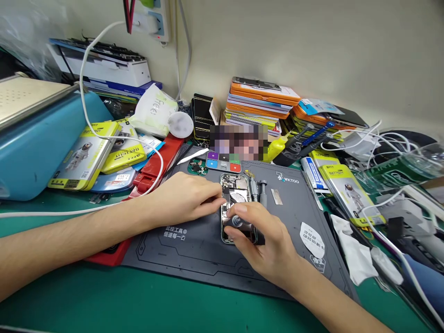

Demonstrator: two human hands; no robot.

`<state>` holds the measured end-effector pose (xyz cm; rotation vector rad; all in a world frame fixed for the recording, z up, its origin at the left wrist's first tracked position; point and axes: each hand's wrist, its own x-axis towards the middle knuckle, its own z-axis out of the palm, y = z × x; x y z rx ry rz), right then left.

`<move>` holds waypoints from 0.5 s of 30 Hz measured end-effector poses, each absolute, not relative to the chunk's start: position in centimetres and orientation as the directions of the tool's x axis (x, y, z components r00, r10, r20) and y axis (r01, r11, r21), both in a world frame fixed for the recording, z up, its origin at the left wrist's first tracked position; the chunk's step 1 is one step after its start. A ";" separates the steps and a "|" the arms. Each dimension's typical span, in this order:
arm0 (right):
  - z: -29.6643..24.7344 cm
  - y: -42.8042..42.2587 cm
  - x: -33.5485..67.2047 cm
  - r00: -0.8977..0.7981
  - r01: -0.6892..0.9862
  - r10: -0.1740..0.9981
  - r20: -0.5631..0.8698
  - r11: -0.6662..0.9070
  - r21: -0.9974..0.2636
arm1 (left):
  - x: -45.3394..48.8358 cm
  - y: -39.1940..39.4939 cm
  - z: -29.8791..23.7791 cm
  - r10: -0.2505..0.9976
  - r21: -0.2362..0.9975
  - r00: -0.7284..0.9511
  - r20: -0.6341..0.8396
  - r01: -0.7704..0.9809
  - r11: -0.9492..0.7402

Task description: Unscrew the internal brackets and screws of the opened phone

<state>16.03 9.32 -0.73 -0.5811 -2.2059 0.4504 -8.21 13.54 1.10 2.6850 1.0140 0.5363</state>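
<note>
An opened phone (239, 182) lies on the dark grey work mat (208, 259), its inner parts exposed. My left hand (192, 194) is closed at the phone's left edge, fingertips gripping its frame. Over the lower half of the phone, my right hand (265, 231) pinches a dark screwdriver (237, 221) between thumb and fingers. The screwdriver is seen end-on from above, so its tip is hidden. Just right of the phone lie two more grey screwdrivers (263, 192). Beyond the phone sits a small tray with coloured compartments (224, 163).
Yellow battery boxes (83, 157) and a red tool (152, 171) crowd the left, beside a blue machine (52, 143). Stacked orange boxes (263, 92) stand against the wall. On the right are a screwdriver holder (289, 150), a green bottle (402, 169) and loose cables. A white cable (83, 92) loops over the left side.
</note>
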 end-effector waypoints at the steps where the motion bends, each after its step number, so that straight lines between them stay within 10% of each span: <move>1: -0.6 9.3 16.0 -0.592 0.247 0.523 0.613 0.842 -0.480 | -8.2 13.5 1.2 0.675 0.342 0.693 0.251 0.589 -0.732; 15: -0.3 9.1 16.5 -0.561 0.263 0.543 0.625 0.833 -0.487 | -8.3 13.5 1.0 0.636 0.417 0.716 0.289 0.504 -0.756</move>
